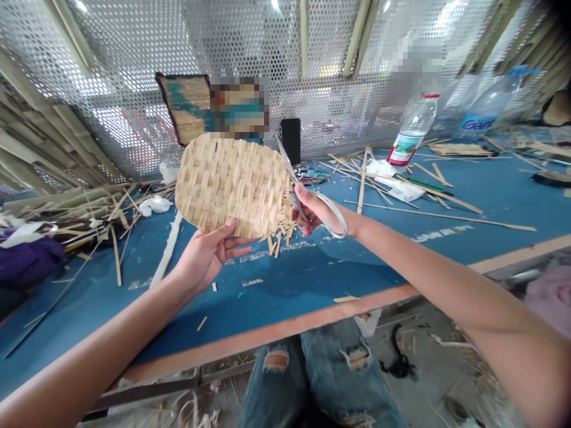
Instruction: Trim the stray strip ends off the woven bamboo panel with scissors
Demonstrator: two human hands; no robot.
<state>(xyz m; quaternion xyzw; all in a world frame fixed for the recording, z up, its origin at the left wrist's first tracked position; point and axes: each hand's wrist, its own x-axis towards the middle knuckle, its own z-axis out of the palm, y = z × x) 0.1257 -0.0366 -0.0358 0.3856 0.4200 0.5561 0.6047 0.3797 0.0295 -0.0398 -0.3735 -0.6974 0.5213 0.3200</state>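
Observation:
My left hand point(207, 252) grips the lower edge of a woven bamboo mat point(232, 181), an oval piece held up above the blue table point(285, 285). Loose strip ends stick out at its lower right corner. My right hand point(312, 211) is closed on a pair of scissors point(297, 190) with clear handles. The blades point up along the right edge of the mat.
Bamboo strips point(383, 184) lie scattered over the table, with a heap at the left point(75, 208). A plastic bottle point(413, 131) and a larger one point(488, 107) stand at the back right, a black box point(291, 139) by the perforated metal wall. My knees in torn jeans point(312, 368) show below.

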